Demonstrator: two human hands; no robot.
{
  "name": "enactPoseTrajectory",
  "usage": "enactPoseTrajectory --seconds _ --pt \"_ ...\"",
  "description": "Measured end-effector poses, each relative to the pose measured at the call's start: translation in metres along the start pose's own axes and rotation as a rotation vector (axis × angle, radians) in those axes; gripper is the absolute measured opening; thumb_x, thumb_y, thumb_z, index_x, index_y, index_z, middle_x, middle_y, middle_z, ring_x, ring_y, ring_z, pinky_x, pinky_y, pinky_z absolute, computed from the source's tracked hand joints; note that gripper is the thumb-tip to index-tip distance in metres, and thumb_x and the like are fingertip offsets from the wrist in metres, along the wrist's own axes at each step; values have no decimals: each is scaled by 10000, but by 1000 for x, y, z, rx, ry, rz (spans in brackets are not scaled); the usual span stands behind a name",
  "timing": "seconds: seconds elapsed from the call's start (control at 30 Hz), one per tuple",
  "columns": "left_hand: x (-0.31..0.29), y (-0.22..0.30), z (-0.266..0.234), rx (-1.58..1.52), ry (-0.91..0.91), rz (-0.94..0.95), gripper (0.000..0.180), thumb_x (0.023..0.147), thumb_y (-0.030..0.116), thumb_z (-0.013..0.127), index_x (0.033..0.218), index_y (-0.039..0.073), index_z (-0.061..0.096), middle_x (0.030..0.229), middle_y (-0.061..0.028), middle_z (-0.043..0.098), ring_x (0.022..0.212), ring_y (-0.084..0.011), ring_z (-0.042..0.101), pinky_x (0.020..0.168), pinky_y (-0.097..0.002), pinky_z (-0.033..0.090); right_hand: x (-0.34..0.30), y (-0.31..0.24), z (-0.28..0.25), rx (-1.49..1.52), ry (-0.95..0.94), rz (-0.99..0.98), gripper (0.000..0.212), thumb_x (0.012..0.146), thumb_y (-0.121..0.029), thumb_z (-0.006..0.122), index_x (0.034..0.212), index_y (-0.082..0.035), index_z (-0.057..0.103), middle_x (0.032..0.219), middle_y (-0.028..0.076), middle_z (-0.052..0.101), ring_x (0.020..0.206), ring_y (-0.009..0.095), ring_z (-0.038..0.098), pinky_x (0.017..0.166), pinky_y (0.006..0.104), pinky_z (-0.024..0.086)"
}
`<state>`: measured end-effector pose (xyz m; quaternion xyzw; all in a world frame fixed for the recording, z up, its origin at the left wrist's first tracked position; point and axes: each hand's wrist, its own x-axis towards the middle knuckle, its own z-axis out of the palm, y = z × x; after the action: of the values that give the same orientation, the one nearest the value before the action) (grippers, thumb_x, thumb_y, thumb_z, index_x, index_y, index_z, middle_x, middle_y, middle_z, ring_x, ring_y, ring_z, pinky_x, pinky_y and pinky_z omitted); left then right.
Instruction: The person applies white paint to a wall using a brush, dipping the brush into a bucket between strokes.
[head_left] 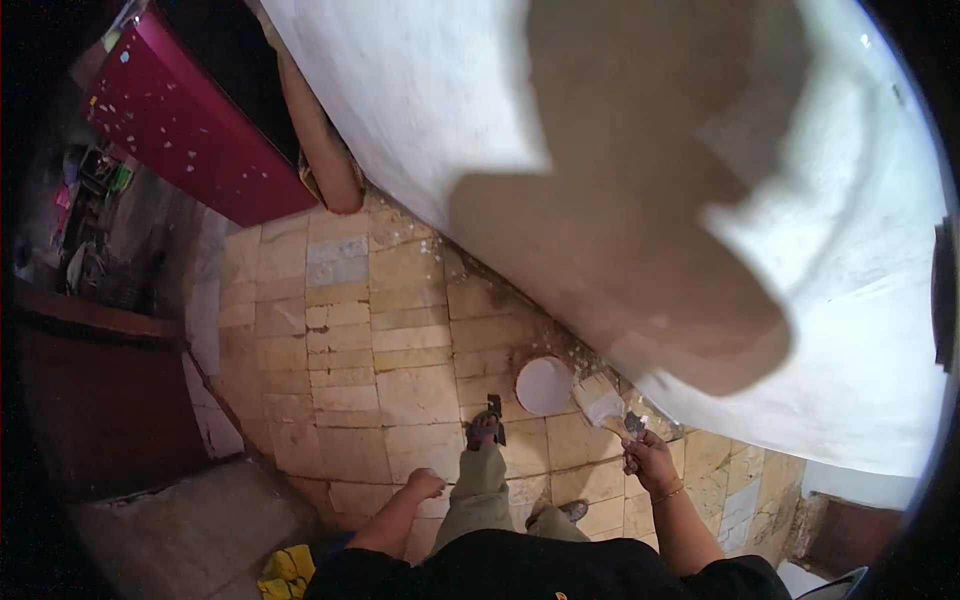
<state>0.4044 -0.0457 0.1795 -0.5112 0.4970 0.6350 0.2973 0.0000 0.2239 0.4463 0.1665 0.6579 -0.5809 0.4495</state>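
My right hand (650, 460) grips a wide paintbrush (602, 408) with white paint on its head. The brush points away from me, toward the foot of the white wall (420, 80). Just left of the brush head, a round bucket (545, 386) of white paint stands on the tiled floor, apart from my hands. Left of my leg, my left hand (427, 484) hangs low with its fingers curled in, and I see nothing in them. A large shadow falls across the wall.
White spatters mark the floor tiles (410, 390) along the wall's base. A paint-flecked maroon panel (190, 120) stands at the upper left, beside a brown post (330, 160). Yellow cloth (288, 572) lies at the lower left. Shelf clutter (95, 190) shows at the far left.
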Motion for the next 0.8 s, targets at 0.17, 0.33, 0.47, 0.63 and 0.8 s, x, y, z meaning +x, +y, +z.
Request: enactPoseTrajectory --seconds 0.17,0.33,0.47,0.63,0.8 --pt "-80 117 -17 -90 -66 -36 113 704 83 607 626 1 608 530 -96 547 447 -214 540 435 -343 427 -30 -21 13 17 34 -34 169 808 -33 629 773 -74 468 552 17 489 411 119 456 398 272 413" --pt "-99 133 -54 51 -11 -72 120 762 95 583 695 -1 610 627 -104 565 487 -232 540 474 -388 502 -54 -36 20 90 67 -22 174 801 -37 637 777 -77 469 552 23 487 413 122 456 397 275 415" --pt "-98 139 -62 38 97 -221 179 821 171 582 825 -6 607 736 -110 573 606 -254 585 557 -436 560 -68 -38 15 101 82 -55 185 797 -41 642 776 -78 461 552 28 486 413 127 454 398 274 414" --pt "-118 153 -42 13 162 -228 209 823 191 595 858 -16 594 751 -110 566 656 -260 591 588 -421 559 -85 -44 2 25 88 -76 204 797 -39 641 751 -79 446 565 30 489 412 131 450 386 276 403" --pt "-163 173 -27 158 72 -113 246 814 200 609 908 -26 585 806 -121 584 708 -266 597 641 -401 564 -100 -50 -11 38 54 -143 193 785 -56 650 749 -65 460 575 29 492 426 128 459 399 274 414"
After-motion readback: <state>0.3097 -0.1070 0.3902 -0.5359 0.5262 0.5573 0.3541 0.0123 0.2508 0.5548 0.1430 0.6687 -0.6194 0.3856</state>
